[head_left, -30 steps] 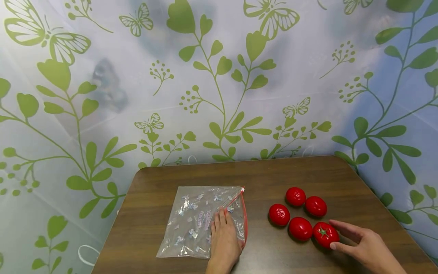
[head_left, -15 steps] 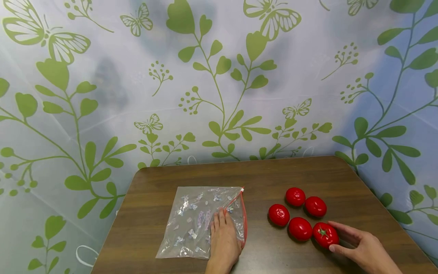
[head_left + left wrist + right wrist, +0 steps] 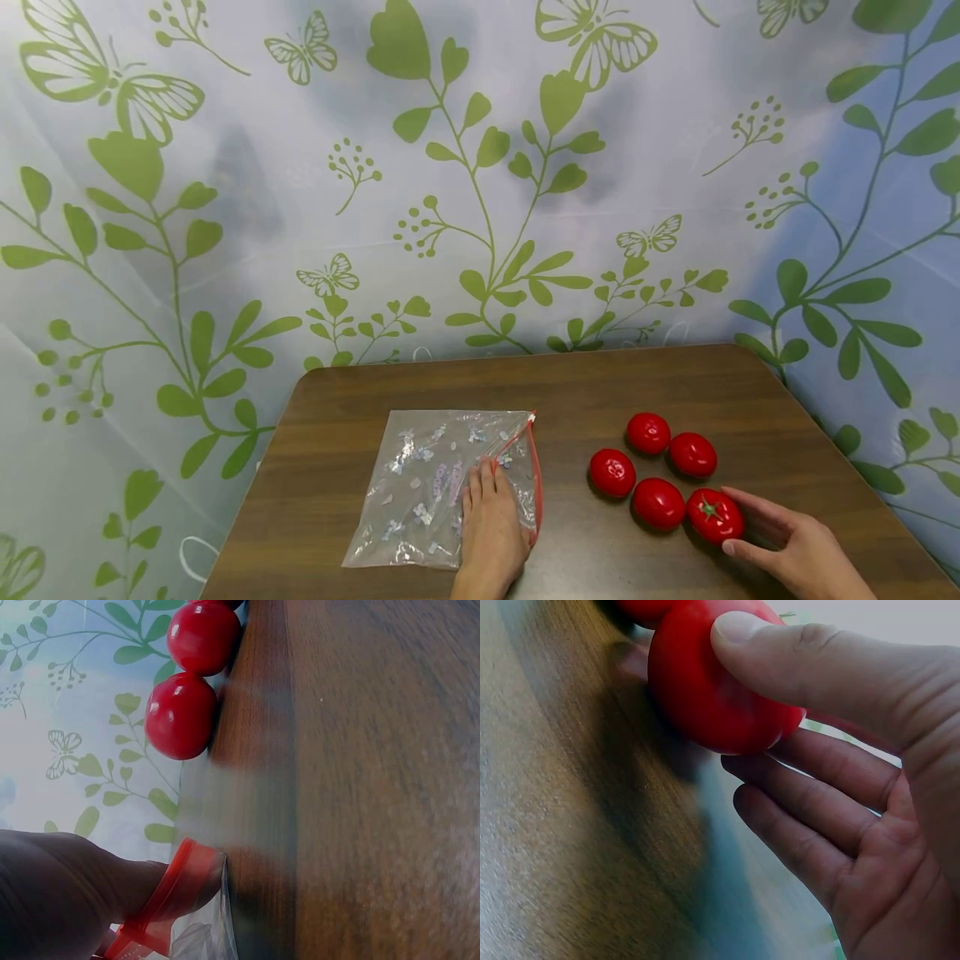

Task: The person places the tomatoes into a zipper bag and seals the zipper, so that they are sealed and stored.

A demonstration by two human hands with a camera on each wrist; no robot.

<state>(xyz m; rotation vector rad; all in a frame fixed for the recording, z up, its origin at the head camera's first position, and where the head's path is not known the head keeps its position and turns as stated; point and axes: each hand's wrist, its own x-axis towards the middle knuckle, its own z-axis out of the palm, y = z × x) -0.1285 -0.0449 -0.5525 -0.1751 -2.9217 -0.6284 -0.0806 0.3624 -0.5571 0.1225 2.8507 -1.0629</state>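
Observation:
My left hand [image 3: 491,533] lies on a clear plastic zip bag [image 3: 412,483] with a red zip edge, its fingers straight across the top near the mouth. In the left wrist view, the thumb [image 3: 75,881] reaches behind the red zip edge [image 3: 169,900], its tip seen through the plastic; the other fingers are mostly hidden. At the table's right, my right hand [image 3: 798,542] holds a glossy red tomato [image 3: 715,516] with a green top between thumb and fingers. The right wrist view shows the thumb [image 3: 780,660] across this tomato [image 3: 705,690], with two lower fingers extended beside it.
Several more red tomatoes, among them a near-left one [image 3: 612,472] and a back one [image 3: 648,432], sit close together left of and behind the held one. Behind the brown wooden table [image 3: 570,379] hangs a white curtain [image 3: 405,250] with green leaves and butterflies.
Both hands, the bag and the tomatoes stay nearly where they were. My right hand settles slightly closer around the tomato; the curtain at the left shifts a little.

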